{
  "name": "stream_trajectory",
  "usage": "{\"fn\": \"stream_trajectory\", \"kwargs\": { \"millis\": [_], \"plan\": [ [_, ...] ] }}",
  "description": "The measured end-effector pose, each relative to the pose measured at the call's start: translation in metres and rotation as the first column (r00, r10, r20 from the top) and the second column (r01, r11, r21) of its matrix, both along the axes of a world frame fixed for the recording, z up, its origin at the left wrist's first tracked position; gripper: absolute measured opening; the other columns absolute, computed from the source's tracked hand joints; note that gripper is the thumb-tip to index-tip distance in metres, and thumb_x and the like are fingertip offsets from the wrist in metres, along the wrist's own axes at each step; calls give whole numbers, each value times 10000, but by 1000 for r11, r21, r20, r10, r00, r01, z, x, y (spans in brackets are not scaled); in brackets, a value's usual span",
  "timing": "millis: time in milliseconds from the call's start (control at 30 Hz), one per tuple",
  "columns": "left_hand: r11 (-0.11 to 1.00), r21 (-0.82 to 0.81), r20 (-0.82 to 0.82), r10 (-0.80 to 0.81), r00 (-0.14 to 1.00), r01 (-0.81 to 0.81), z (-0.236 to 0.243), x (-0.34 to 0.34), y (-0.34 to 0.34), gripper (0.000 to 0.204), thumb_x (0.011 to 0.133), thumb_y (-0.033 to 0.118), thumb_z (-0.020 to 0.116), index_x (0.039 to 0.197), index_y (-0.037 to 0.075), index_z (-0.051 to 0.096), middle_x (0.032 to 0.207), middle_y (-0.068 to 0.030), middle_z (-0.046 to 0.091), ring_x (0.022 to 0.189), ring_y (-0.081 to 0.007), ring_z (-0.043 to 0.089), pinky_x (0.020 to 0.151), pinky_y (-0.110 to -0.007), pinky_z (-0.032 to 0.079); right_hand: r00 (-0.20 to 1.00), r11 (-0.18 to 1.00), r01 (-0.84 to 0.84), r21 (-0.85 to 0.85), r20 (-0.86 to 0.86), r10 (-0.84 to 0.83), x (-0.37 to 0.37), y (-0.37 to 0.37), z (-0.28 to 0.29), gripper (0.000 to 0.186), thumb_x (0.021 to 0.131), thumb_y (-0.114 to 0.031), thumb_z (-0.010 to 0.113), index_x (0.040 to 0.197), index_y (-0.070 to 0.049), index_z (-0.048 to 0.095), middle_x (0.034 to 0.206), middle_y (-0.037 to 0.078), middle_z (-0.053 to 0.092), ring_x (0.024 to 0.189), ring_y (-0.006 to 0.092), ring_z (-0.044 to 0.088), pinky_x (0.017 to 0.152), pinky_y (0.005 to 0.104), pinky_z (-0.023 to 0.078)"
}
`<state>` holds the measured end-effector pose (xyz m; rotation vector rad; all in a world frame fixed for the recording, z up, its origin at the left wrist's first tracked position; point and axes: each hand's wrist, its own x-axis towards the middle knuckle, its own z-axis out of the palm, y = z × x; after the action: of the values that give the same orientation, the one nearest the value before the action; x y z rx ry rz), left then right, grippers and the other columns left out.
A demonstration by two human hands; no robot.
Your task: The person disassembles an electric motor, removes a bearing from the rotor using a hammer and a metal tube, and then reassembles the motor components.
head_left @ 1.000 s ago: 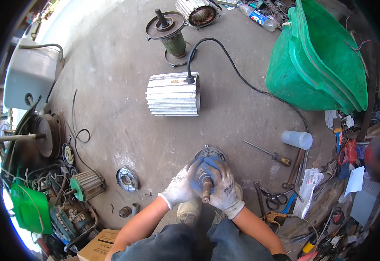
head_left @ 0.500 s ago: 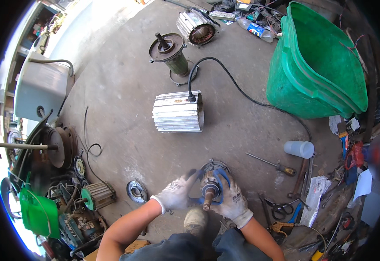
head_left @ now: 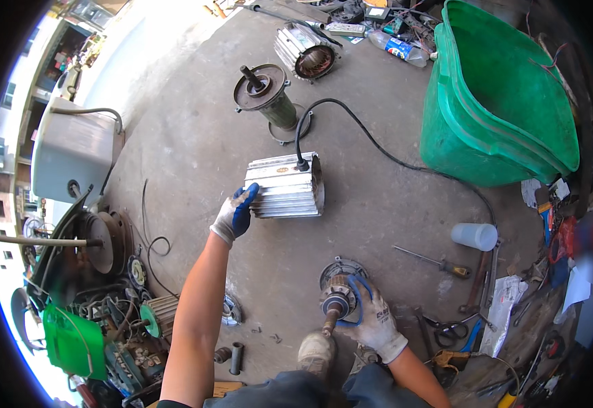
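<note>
My left hand (head_left: 234, 213), in a white glove with blue-coated fingers, reaches forward to the silver finned motor housing (head_left: 286, 194). Its fingers close on the left end of the housing, which lies on its side. Close to my feet, my right hand (head_left: 376, 318), gloved alike, grips a motor rotor (head_left: 338, 303) from the right. The rotor's shaft tilts toward me, and a round end cover (head_left: 334, 268) sits at its far end. A black cable (head_left: 355, 121) runs from the top of the housing to the right.
Beyond the housing stand a green motor part with an upright shaft (head_left: 277, 102) and another finned housing (head_left: 304, 51). A green bin (head_left: 439, 129) is at the far right. Nearer lie a plastic cup (head_left: 474, 236), a screwdriver (head_left: 439, 262) and scissors (head_left: 450, 330). Machinery crowds the left.
My left hand has left the rotor and moved forward to the left end of the finned housing. My right hand still holds the rotor, and its shaft now leans more to the right.
</note>
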<state>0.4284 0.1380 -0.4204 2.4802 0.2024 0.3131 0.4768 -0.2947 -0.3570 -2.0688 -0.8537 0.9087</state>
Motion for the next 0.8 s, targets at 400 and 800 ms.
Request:
{"fn": "stream_trajectory", "kwargs": {
  "millis": [400,800],
  "plan": [
    [624,-564,-187,542,819,-541,44,4,-72,469,1000,341,634,1308,-8,583,1202,-119,661,1095,-196,598,990,-354,466,980,931,40,-364,-168,-107,9,-24,-29,1017,762,-409,828,1543,-59,280,1411,311,463,1289,474,482,1081,526,422],
    [920,-374,-228,-213,950,117,107,-36,-235,169,876,197,757,964,62,708,1209,-187,680,1164,-411,648,999,-463,508,959,896,227,-381,-74,-274,12,-8,-74,661,868,-311,696,1422,-26,474,1300,316,554,1157,468,583,991,514,487]
  ]
}}
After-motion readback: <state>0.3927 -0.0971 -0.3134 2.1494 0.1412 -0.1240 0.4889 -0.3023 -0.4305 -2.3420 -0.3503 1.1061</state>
